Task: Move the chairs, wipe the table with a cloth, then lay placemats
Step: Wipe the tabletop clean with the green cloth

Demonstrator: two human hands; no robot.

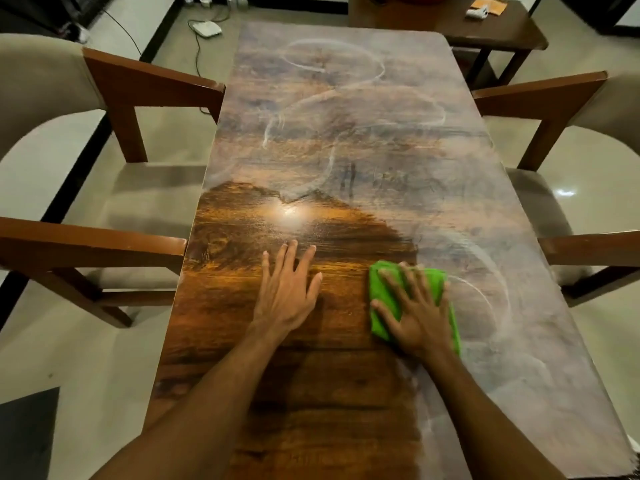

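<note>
A long wooden table (346,140) stretches away from me. Its near left part is dark and glossy, while the far and right parts carry a pale dusty film with swirl marks. My right hand (417,315) presses flat, fingers spread, on a folded green cloth (384,292) at the border of the dusty area. My left hand (287,292) rests flat on the glossy wood, fingers straight. A cushioned wooden armchair (114,188) stands at the left edge and another armchair (568,202) at the right edge.
A dark side table (460,26) with an orange paper and a small white object stands beyond the far right corner. A white device with cables (206,28) lies on the tiled floor at the far left. A dark mat (27,434) lies near left.
</note>
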